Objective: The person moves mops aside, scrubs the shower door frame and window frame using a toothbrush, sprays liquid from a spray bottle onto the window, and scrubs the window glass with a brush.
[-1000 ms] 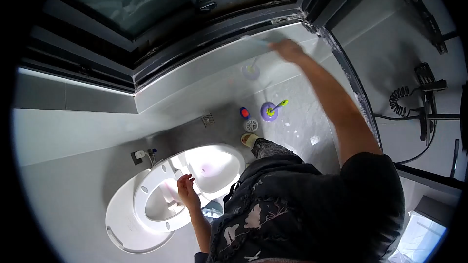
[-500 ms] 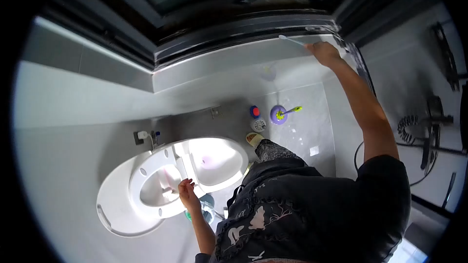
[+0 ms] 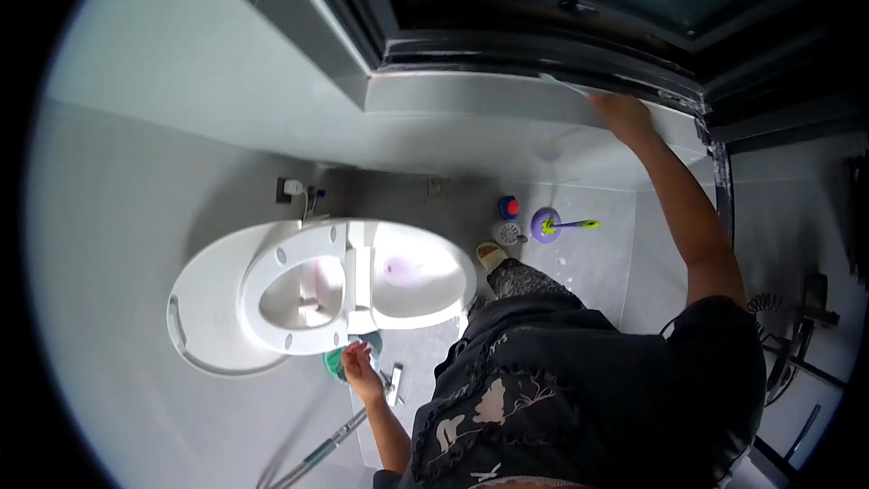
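My right hand (image 3: 626, 118) is closed round the end of a thin, pale brush (image 3: 566, 84). The brush's far tip touches or nearly touches the lower edge of the dark window frame (image 3: 534, 60); I cannot tell which. My left hand (image 3: 359, 368) hangs beside the toilet (image 3: 317, 341), in front of a green bin (image 3: 335, 364). Its fingers are loosely curled, and whether anything is between them is too small to make out. The toilet's lid stands up and pink liquid shows in the bowl.
A purple holder (image 3: 540, 234) with a green-handled brush stands on the floor. Near it are a blue and red bottle (image 3: 509, 207) and a round floor drain (image 3: 507, 234). A long pole (image 3: 326, 448) lies at the lower left. Shower fittings (image 3: 801, 330) are at the right.
The view has turned, so the window and the toilet sit differently. My right hand has moved along the window frame with the brush. My left hand stays low by the toilet.
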